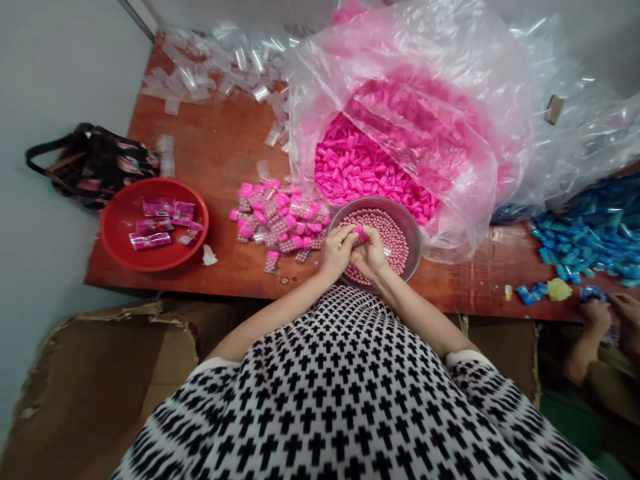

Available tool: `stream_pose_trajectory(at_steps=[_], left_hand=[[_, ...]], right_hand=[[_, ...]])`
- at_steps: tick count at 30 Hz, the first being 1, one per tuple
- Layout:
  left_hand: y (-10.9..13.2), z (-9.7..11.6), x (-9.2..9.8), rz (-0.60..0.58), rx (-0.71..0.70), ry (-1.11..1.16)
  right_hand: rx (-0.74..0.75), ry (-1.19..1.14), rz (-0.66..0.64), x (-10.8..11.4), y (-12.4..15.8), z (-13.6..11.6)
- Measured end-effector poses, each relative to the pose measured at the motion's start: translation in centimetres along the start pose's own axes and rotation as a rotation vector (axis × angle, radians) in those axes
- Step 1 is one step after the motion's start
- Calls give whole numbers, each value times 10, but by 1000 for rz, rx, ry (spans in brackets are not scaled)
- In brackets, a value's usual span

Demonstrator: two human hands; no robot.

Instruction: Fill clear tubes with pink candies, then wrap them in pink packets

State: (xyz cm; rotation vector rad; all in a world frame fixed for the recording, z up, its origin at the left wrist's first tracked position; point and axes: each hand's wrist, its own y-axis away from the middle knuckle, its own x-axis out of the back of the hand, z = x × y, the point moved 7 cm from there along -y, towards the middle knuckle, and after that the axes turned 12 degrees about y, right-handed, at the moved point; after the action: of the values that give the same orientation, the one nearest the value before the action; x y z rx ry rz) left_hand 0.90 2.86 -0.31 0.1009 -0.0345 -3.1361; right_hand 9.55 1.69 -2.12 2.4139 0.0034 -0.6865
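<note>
Over a metal bowl (414,248) of pink round beads (387,227), my two hands meet. My left hand (338,250) is closed, its fingertips pressed against a bright pink cap (360,233). On the other side of that cap, my right hand (373,252) has its fingers closed round it too. Whatever lies under the cap is mostly covered by my fingers. Left of the bowl is a heap of small clear containers (285,220) filled with pink beads and topped with pink caps. Behind the bowl, loose pink caps (370,170) spill from a large clear plastic bag (460,200).
A red basin (203,227) with pink packets stands left, beside a dark flowered handbag (95,160). Empty clear containers (200,73) lie at the back. Blue pieces (575,247) and another person's hands (597,317) are at the right. Cardboard boxes (100,373) stand below the table edge.
</note>
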Motion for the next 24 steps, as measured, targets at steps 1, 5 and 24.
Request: stream_pose_trajectory(at_steps=[1,5,24], left_hand=[[0,-7,3,-8,52,29],[3,-24,11,-7,156,155],[10,11,9,-16,-41,83]], right_hand=[[-63,87,-47,1,-1,4],[46,582,-77,17,-1,-17],[306,669,-41,19,16,-42]])
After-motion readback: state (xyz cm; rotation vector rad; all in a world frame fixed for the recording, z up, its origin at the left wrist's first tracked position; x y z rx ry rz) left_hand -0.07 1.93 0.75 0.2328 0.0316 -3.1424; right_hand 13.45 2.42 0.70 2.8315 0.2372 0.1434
